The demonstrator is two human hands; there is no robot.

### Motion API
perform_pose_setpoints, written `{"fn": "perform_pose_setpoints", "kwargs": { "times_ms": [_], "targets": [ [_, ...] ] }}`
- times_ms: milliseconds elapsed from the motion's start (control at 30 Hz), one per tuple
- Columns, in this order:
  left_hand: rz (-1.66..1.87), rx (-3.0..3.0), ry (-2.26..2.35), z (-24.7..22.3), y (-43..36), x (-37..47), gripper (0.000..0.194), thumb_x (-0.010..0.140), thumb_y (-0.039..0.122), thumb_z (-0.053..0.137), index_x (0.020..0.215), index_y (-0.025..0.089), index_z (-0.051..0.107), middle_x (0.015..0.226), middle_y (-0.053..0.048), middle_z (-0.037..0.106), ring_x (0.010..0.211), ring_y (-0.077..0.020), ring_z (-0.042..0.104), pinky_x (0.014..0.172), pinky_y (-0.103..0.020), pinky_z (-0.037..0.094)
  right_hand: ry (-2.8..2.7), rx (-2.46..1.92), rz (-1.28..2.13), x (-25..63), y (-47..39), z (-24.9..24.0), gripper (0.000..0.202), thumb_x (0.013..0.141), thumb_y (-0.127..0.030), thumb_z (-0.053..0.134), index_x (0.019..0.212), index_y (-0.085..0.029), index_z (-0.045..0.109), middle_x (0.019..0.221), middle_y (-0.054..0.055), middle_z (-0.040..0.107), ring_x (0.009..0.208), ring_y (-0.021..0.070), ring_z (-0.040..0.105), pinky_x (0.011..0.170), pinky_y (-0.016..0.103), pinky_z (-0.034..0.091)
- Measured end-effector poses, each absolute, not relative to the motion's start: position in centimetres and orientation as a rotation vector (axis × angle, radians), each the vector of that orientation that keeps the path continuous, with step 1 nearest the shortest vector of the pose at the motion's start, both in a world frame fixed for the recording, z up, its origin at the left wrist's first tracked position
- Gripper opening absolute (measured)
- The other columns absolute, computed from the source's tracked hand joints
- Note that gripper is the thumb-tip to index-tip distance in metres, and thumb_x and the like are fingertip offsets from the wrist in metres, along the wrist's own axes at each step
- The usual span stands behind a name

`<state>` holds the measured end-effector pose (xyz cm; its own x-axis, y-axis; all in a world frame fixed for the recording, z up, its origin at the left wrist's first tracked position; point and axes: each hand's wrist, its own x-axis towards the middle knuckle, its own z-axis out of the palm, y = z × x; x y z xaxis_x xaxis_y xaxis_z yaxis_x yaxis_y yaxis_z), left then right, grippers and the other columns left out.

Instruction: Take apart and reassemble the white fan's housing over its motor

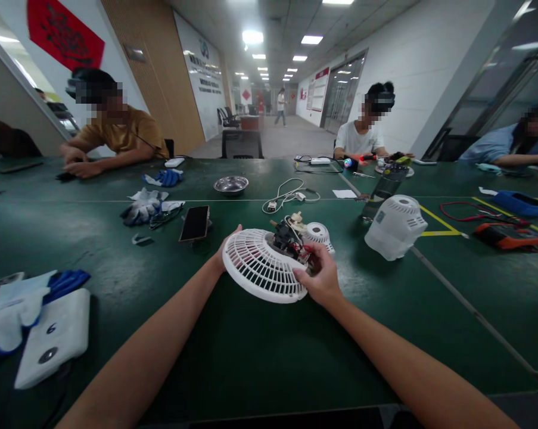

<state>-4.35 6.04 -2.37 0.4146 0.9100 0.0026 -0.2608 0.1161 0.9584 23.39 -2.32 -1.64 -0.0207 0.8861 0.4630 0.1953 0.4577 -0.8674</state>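
Both hands hold a white fan grille over the green table, its slatted face tilted toward me. My left hand grips the grille's left rim, with most of its fingers hidden behind it. On the other side, my right hand has its thumb on the grille's rim and its fingers by the motor wires. A dark fan motor with red and black wires sits at the grille's hub. Just behind it is a small white vented housing; whether it touches the motor is unclear.
A phone, gloves, a metal bowl and a white cable lie beyond my hands. To the right stand a white cover, a glass vase and an orange multimeter. A white case lies left. Several people sit opposite.
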Motion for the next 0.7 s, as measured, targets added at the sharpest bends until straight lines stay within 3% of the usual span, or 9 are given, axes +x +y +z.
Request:
{"fn": "perform_pose_setpoints", "kwargs": {
  "times_ms": [100,267,400,567,700],
  "targets": [
    [0.837,0.923,0.743,-2.5,6.5,-4.6,0.070,0.081,0.079,0.057,0.102,0.014,0.073,0.104,-0.021,0.078,0.108,-0.0401,0.074,0.096,-0.056,0.056,-1.673,-1.051,0.600,23.6,-2.0,-1.8,0.057,0.071,-0.038,0.084,0.119,-0.025,0.057,0.108,0.007,0.068,0.088,0.0248,0.066,0.083,0.042,0.056],
    [0.832,0.756,0.766,-2.6,7.0,-5.0,0.037,0.088,0.041,0.066,0.107,0.010,0.074,0.104,-0.018,0.079,0.098,-0.0312,0.077,0.095,-0.046,0.059,-1.862,-1.072,0.458,24.5,-0.9,-1.9,0.057,0.074,-0.041,0.082,0.121,-0.023,0.055,0.112,0.010,0.067,0.089,0.0254,0.067,0.081,0.042,0.057],
    [0.756,0.615,0.677,-2.5,7.2,-5.1,0.029,0.094,0.022,0.057,0.113,0.005,0.070,0.106,-0.018,0.079,0.095,-0.0268,0.078,0.097,-0.043,0.059,-2.026,-1.028,0.387,25.2,-0.2,-2.0,0.057,0.074,-0.042,0.082,0.120,-0.023,0.054,0.116,0.011,0.067,0.096,0.0274,0.068,0.083,0.043,0.059],
    [0.710,0.566,0.696,-2.7,7.5,-4.9,0.030,0.098,0.019,0.053,0.119,0.004,0.067,0.104,-0.019,0.079,0.092,-0.0267,0.079,0.093,-0.041,0.061,-2.112,-0.977,0.243,25.9,-0.3,-1.3,0.056,0.080,-0.045,0.079,0.125,-0.025,0.055,0.119,0.011,0.067,0.109,0.0306,0.067,0.093,0.048,0.057],
    [0.747,0.573,0.722,-2.7,7.5,-4.7,0.026,0.097,0.016,0.055,0.114,0.004,0.069,0.100,-0.019,0.080,0.087,-0.0262,0.079,0.089,-0.039,0.063,-1.977,-0.943,-0.033,27.8,0.7,-0.7,0.046,0.084,-0.041,0.074,0.124,-0.025,0.057,0.128,0.013,0.064,0.123,0.0340,0.059,0.106,0.054,0.049]
  ]
}}
